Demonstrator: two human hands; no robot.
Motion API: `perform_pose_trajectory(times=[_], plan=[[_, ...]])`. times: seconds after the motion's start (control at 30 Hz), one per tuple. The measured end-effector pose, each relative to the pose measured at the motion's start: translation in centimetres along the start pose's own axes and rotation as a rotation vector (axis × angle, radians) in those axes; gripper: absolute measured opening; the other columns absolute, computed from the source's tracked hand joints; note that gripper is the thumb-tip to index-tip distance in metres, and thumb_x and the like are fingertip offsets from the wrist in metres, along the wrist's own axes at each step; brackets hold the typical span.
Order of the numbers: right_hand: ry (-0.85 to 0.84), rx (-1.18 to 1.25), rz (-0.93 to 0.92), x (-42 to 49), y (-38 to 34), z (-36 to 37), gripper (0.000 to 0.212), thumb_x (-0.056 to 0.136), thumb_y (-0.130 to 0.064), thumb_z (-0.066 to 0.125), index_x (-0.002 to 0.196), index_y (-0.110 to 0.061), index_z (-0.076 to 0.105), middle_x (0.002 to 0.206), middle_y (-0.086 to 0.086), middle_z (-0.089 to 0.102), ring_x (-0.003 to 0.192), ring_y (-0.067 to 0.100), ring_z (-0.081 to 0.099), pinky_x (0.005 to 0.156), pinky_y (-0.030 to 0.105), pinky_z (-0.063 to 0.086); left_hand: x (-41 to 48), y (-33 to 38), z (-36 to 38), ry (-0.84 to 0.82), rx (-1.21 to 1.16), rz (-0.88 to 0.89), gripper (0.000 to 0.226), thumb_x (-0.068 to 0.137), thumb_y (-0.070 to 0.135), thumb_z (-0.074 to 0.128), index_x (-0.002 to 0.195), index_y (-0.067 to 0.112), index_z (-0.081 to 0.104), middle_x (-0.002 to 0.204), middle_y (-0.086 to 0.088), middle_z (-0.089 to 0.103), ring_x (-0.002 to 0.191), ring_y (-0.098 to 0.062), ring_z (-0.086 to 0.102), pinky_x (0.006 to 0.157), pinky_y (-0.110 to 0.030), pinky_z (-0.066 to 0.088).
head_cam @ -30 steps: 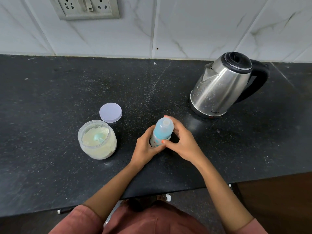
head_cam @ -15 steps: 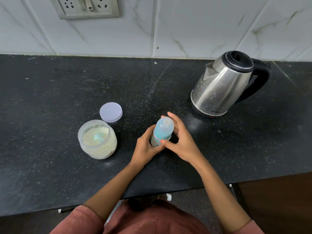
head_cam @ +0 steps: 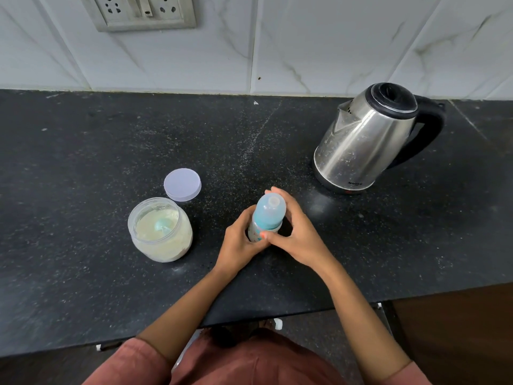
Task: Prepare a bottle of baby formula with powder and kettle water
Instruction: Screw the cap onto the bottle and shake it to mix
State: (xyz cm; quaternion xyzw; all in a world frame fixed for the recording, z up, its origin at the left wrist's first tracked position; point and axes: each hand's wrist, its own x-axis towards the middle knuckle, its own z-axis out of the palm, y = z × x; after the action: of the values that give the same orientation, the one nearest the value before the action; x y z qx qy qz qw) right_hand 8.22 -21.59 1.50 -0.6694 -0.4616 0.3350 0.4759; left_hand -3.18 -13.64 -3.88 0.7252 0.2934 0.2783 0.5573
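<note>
On the black counter (head_cam: 83,162), the bottle (head_cam: 268,218) stands gripped between left hand (head_cam: 240,245) and right hand (head_cam: 298,237).

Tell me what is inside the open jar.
The jar holds pale cream powder with a light blue scoop resting in it. How deep the scoop sits under the powder cannot be seen.

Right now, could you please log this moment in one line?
left hand: holds bottle | right hand: on cap | jar: open | kettle: idle

White marble-look wall tiles (head_cam: 319,43) and a socket plate (head_cam: 144,12) back the speckled black counter (head_cam: 83,151).
</note>
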Motion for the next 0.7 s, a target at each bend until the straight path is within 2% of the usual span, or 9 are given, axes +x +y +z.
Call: perform_pose_trajectory(times=[0.07,0.13,0.23,0.3,0.37,0.47,0.53,0.6,0.7], plan=[[-0.012,0.004,0.002,-0.1,-0.1,-0.4,0.073,0.072,0.001,0.066,0.121,-0.044,0.038,0.134,-0.016,0.046,0.127,-0.004,0.040,0.109,0.020,0.030,0.0,0.0,0.1,-0.001,-0.004,0.003,0.062,0.071,0.010,0.077,0.119,0.031,0.044,0.112,0.021,0.055,0.106,0.010,0.052,0.086,-0.008,0.041],[0.047,0.001,0.019,0.0,-0.2,-0.4,0.069,0.070,0.005,0.069,0.113,-0.043,0.043,0.122,-0.022,0.049,0.118,-0.008,0.045,0.103,0.014,0.034,0.0,0.0,0.1,-0.001,-0.007,-0.003,0.061,0.071,0.013,0.078,0.119,0.031,0.044,0.112,0.020,0.055,0.107,0.007,0.053,0.086,-0.009,0.041],[0.172,-0.085,0.036,0.3,-0.6,0.5,0.059,0.064,-0.004,0.079,0.108,-0.029,0.049,0.109,-0.012,0.047,0.106,0.000,0.049,0.087,0.001,0.036,0.0,0.1,0.1,0.004,-0.004,0.003,0.062,0.070,0.010,0.077,0.116,0.035,0.044,0.112,0.022,0.055,0.106,0.009,0.053,0.085,-0.008,0.041],[0.226,-0.162,0.063,0.5,-0.7,1.3,0.062,0.062,-0.012,0.082,0.114,-0.019,0.049,0.108,-0.007,0.041,0.108,0.009,0.045,0.083,0.003,0.036,0.0,0.2,0.1,0.017,0.003,0.004,0.065,0.071,0.006,0.076,0.113,0.040,0.042,0.111,0.024,0.053,0.104,0.014,0.051,0.083,-0.006,0.040],[0.202,-0.178,0.079,0.6,-0.8,1.5,0.066,0.063,-0.016,0.083,0.118,-0.019,0.047,0.112,-0.006,0.037,0.113,0.012,0.042,0.086,0.007,0.035,0.0,0.2,0.0,0.019,0.001,-0.002,0.065,0.071,0.005,0.075,0.112,0.043,0.041,0.110,0.024,0.054,0.102,0.015,0.051,0.082,-0.006,0.041],[0.026,-0.052,0.042,0.2,-0.6,0.4,0.070,0.068,-0.011,0.077,0.123,-0.033,0.039,0.129,-0.007,0.039,0.123,0.005,0.040,0.097,0.004,0.031,0.0,0.1,0.0,0.003,-0.007,-0.008,0.064,0.071,0.007,0.076,0.115,0.039,0.042,0.111,0.023,0.054,0.104,0.013,0.051,0.084,-0.007,0.041],[-0.063,0.053,0.042,-0.1,-0.5,-0.3,0.071,0.071,-0.006,0.068,0.124,-0.041,0.036,0.139,-0.009,0.042,0.129,0.001,0.039,0.106,0.013,0.030,0.0,0.1,0.0,-0.002,-0.008,-0.004,0.064,0.071,0.010,0.077,0.116,0.039,0.041,0.113,0.023,0.053,0.105,0.013,0.051,0.085,-0.006,0.040],[-0.026,0.051,0.039,-0.1,-0.3,-0.6,0.069,0.072,0.000,0.066,0.119,-0.043,0.041,0.133,-0.012,0.048,0.127,0.001,0.042,0.108,0.019,0.032,0.0,0.1,0.0,-0.004,-0.009,-0.005,0.065,0.070,0.013,0.078,0.116,0.039,0.041,0.113,0.022,0.054,0.106,0.009,0.052,0.085,-0.007,0.040],[0.104,-0.033,0.051,0.3,-0.3,-0.1,0.061,0.068,-0.001,0.075,0.107,-0.038,0.045,0.115,-0.013,0.050,0.112,0.003,0.049,0.095,0.007,0.037,0.0,0.0,0.1,-0.003,-0.010,-0.008,0.066,0.069,0.012,0.079,0.116,0.039,0.042,0.111,0.021,0.055,0.106,0.009,0.052,0.087,-0.008,0.041]])
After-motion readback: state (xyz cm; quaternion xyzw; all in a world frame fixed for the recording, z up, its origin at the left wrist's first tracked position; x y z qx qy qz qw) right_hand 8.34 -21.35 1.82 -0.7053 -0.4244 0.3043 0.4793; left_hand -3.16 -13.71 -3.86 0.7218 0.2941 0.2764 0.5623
